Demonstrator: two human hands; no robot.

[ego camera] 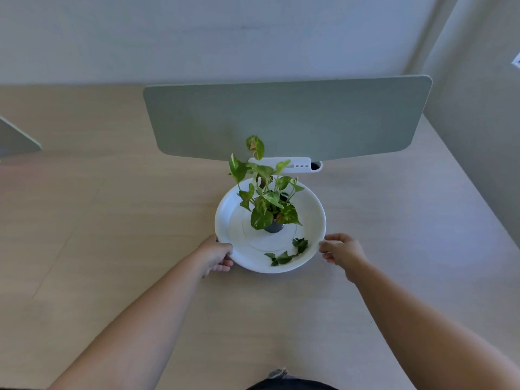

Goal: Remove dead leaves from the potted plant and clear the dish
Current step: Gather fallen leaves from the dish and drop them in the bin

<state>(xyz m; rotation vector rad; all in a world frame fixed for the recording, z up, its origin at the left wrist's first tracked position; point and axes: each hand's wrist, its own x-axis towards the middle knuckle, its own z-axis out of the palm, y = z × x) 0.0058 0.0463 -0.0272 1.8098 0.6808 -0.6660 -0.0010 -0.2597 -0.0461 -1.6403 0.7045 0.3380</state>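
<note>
A small potted plant (pixel 264 192) with green and yellow variegated leaves stands in a dark pot (pixel 273 227) in the middle of a wide white dish (pixel 233 215). Loose dark green leaves (pixel 287 256) lie in the dish's near right part. My left hand (pixel 216 256) grips the dish's near left rim, thumb on top and fingers under it. Just off the dish's right rim is my right hand (pixel 342 250), fingers curled and apart, holding nothing. A brown patch shows on the plant's top leaf (pixel 255 146).
The dish rests on a light wooden desk (pixel 112 220). A grey-green divider panel (pixel 287 119) stands upright behind the plant, with a white clamp bracket (pixel 298 164) at its foot. The desk's right edge runs diagonally toward a wall. Another panel corner shows at far left.
</note>
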